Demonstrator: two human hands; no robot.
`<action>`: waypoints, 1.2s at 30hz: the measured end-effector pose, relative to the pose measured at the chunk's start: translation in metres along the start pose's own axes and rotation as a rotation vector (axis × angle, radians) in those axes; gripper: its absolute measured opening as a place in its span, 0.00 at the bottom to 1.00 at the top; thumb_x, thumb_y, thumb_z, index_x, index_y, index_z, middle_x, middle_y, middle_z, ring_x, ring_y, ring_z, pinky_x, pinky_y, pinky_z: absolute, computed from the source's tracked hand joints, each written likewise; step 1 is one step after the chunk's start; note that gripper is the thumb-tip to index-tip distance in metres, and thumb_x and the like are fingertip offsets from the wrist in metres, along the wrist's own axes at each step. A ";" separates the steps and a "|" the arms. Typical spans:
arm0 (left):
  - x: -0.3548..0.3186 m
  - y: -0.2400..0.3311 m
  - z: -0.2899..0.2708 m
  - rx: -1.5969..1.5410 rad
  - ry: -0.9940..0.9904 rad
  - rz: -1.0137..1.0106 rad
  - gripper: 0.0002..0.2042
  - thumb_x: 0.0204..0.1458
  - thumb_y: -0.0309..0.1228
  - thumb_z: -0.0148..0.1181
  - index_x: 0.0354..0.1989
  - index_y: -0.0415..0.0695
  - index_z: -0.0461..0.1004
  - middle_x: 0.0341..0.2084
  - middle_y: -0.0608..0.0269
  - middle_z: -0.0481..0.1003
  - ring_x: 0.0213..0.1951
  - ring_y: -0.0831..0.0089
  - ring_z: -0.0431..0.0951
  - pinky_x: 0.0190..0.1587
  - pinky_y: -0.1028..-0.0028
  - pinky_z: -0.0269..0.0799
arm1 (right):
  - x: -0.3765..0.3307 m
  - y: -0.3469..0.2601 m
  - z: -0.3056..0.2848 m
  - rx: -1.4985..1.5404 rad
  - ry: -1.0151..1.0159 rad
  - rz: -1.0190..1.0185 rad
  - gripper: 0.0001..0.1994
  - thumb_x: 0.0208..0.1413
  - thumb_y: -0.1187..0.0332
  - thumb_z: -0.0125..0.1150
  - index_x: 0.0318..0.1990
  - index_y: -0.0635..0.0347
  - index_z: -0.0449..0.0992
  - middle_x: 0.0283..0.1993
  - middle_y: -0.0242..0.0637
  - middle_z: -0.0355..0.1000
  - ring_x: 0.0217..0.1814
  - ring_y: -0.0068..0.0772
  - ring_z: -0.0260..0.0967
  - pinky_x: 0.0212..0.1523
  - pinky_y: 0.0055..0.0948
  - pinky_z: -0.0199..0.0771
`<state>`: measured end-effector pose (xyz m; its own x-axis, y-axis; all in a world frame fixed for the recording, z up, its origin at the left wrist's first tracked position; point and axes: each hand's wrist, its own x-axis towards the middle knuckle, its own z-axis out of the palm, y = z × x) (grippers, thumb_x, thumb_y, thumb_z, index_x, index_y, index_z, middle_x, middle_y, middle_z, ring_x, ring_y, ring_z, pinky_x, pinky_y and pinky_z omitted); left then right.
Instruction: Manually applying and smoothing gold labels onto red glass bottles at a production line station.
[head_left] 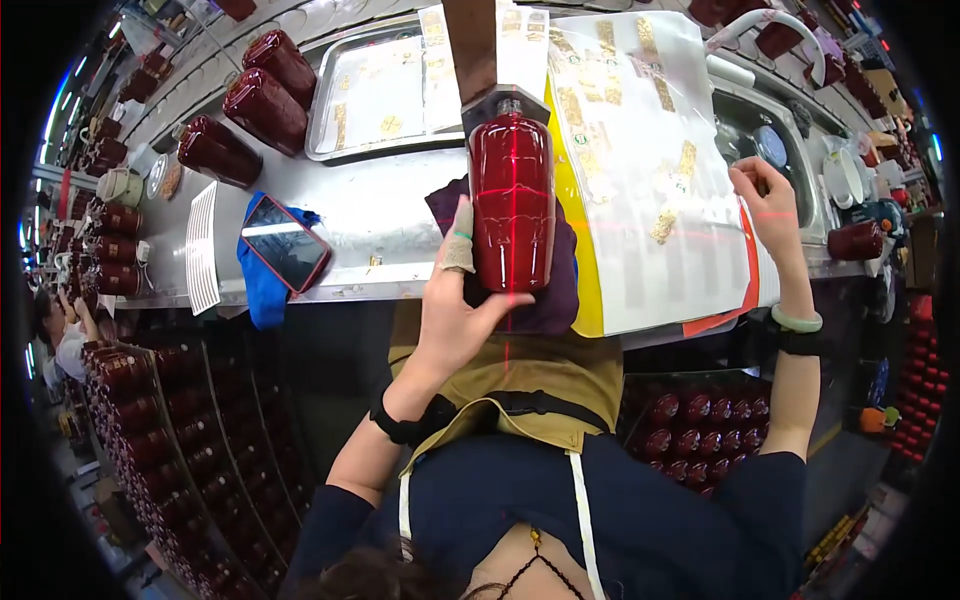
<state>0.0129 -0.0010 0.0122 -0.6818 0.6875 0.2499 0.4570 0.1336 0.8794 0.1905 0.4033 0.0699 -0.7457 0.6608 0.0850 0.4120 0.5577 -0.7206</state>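
My left hand (455,300) grips a glossy dark red bottle (512,200) that lies flat on a dark purple cloth (560,290) at the bench's front edge. A thin red light line runs down the bottle. My right hand (765,205) reaches out to the right, fingers pinched together over the edge of a clear sheet of gold stickers (630,150); whether a sticker is between them I cannot tell.
Three more red bottles (262,105) lie at the back left beside a steel tray (380,95) with gold stickers. A phone (285,243) rests on a blue cloth. Crates of red bottles (700,430) stand under the bench, racks of them at left. A sink (770,130) is at right.
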 end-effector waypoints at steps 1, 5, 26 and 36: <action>0.000 0.001 0.001 -0.070 0.006 0.039 0.49 0.51 0.25 0.72 0.79 0.35 0.47 0.73 0.41 0.57 0.71 0.55 0.62 0.71 0.61 0.58 | -0.002 -0.005 0.004 -0.019 -0.003 0.021 0.09 0.65 0.68 0.64 0.45 0.65 0.80 0.25 0.24 0.65 0.29 0.14 0.59 0.31 0.21 0.59; 0.000 0.003 0.004 -0.027 -0.068 0.021 0.37 0.68 0.31 0.52 0.79 0.33 0.41 0.80 0.39 0.42 0.79 0.48 0.46 0.79 0.57 0.36 | -0.011 -0.023 0.011 -0.047 0.005 -0.005 0.09 0.66 0.70 0.63 0.50 0.61 0.82 0.25 0.22 0.56 0.28 0.13 0.56 0.32 0.20 0.57; 0.006 -0.005 0.001 0.076 0.008 0.004 0.49 0.44 0.26 0.78 0.76 0.32 0.55 0.68 0.37 0.67 0.65 0.53 0.74 0.64 0.60 0.71 | -0.104 -0.149 0.096 0.153 -0.391 -0.134 0.20 0.61 0.82 0.56 0.57 0.57 0.81 0.35 0.37 0.76 0.28 0.24 0.64 0.32 0.27 0.66; -0.019 0.025 -0.017 -0.171 0.037 0.076 0.47 0.39 0.29 0.84 0.71 0.37 0.65 0.51 0.59 0.78 0.50 0.72 0.78 0.53 0.70 0.73 | -0.105 -0.174 0.127 0.130 -0.641 -0.509 0.29 0.59 0.79 0.58 0.68 0.46 0.73 0.37 0.41 0.75 0.41 0.44 0.74 0.45 0.41 0.74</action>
<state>0.0282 -0.0229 0.0364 -0.6714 0.6636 0.3298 0.4060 -0.0429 0.9129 0.1307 0.1732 0.0984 -0.9947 -0.0934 0.0422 -0.0915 0.6229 -0.7769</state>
